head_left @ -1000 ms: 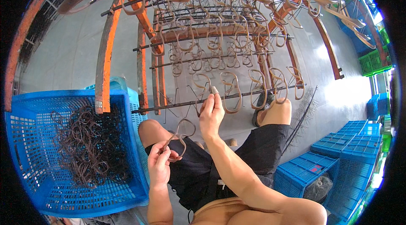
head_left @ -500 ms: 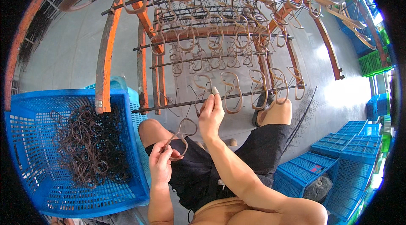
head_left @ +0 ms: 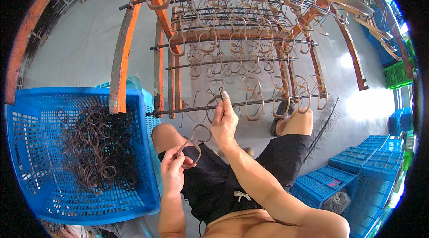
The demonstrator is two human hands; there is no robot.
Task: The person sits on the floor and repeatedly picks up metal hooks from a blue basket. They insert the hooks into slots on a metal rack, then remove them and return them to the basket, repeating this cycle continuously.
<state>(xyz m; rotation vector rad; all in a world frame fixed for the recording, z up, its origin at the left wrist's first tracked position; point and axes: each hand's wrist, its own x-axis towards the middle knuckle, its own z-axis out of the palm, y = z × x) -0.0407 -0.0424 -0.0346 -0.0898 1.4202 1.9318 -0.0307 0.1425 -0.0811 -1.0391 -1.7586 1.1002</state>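
My left hand [head_left: 172,173] pinches a brown glasses frame [head_left: 199,150], an empty two-lens rim, above my left thigh. Ahead of it, my right hand [head_left: 224,124] reaches up to the nearest rack bar [head_left: 178,111]. A pale cover sits on its index fingertip. The right thumb and index finger close on another brown glasses frame [head_left: 216,80] hanging upright at that bar; the hand partly hides it and the exact grip. Further right along the bar hang several similar glasses frames [head_left: 254,99]. Thin bare wire hooks stick out at the bar's left part.
A blue basket [head_left: 145,148] at my left contains a tangled heap of dark brown frames [head_left: 100,153]. Orange rack posts [head_left: 121,59] stand ahead, carrying several bars hung with frames. Blue crates [head_left: 324,180] stand at the right. A wire-studded rod [head_left: 322,124] leans beside my right knee.
The view has shifted, so the rack and basket sit a little differently in the picture. The glasses frame in my left hand has turned slightly. My right hand stays at the same hanging frame.
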